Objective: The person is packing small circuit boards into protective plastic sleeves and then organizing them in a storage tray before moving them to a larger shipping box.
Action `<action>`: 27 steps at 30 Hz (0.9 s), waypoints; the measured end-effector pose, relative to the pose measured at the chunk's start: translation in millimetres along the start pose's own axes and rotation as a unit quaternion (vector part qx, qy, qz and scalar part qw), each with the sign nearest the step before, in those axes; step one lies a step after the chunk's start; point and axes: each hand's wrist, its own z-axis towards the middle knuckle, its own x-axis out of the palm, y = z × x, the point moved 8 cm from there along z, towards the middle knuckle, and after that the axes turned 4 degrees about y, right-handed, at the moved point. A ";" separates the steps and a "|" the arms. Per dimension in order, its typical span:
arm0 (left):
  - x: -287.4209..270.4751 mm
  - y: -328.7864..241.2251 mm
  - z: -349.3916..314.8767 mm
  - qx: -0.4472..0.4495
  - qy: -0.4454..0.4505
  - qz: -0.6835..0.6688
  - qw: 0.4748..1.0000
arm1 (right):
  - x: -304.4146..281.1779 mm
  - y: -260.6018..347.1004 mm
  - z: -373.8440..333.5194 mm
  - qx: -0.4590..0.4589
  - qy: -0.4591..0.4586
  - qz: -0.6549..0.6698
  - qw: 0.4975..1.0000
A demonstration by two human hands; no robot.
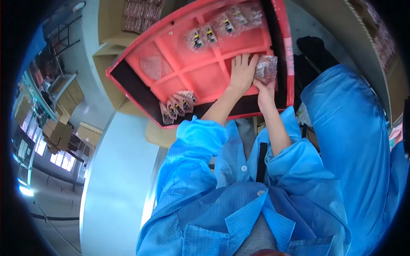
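A shallow red bin (188, 74) with raised ribs across its floor sits in front of me. In its near right corner, my right hand (265, 93) grips the lower edge of a clear bubble-wrapped package (267, 68). My left hand (242, 73) lies on the bin floor just left of that package, fingers stretched out and thumb towards it. Several bubble-wrapped parts (227, 25) with dark and yellow bits line the bin's far side. More wrapped parts (177, 104) stand in a row in the near left corner. A flat piece of bubble wrap (153, 67) rests on the left.
Cardboard boxes with wrapped packs (143, 16) stand beyond the bin at the far left. Another large carton (358, 42) rises at the right. A person's blue-clothed leg or sleeve (346, 128) is close on my right. A pale table surface (119, 170) lies to my left.
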 end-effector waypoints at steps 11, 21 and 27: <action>-79.7 34.8 -38.7 0.084 -0.088 -0.208 0.971 | 51.9 22.7 -26.5 -0.065 0.179 -0.118 0.975; -167.6 165.0 -16.2 0.128 -0.071 -0.185 0.972 | 171.6 19.3 35.5 -0.072 0.045 -0.071 0.994; -145.6 194.0 -33.4 0.113 -0.153 -0.334 0.923 | 177.5 17.9 53.5 -0.095 0.094 -0.063 0.989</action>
